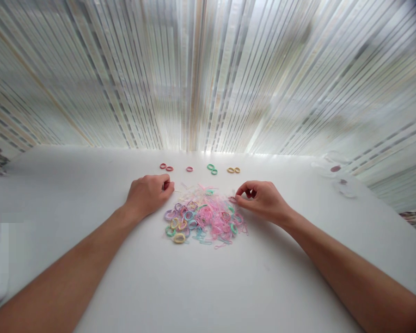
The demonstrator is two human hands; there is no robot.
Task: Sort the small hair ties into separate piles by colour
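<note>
In the head view, we look down on a white table point(211, 286) with a heap of thin bands and small coloured rings point(211, 217) at its middle. Our right hand point(260, 196), at the heap's right edge, pinches a reddish ring point(232, 200) between thumb and fingertips. Our left hand point(149, 194) curls beside the heap's left edge; we cannot tell whether it holds anything. Beyond lie a red pair point(169, 170), a pink ring point(189, 171), a green pair point(211, 169) and a yellow pair point(230, 172) (a loose row). We would probably do best to squeeze the rim lightly and lift straight up, lest neighbouring bands drag along.
</note>
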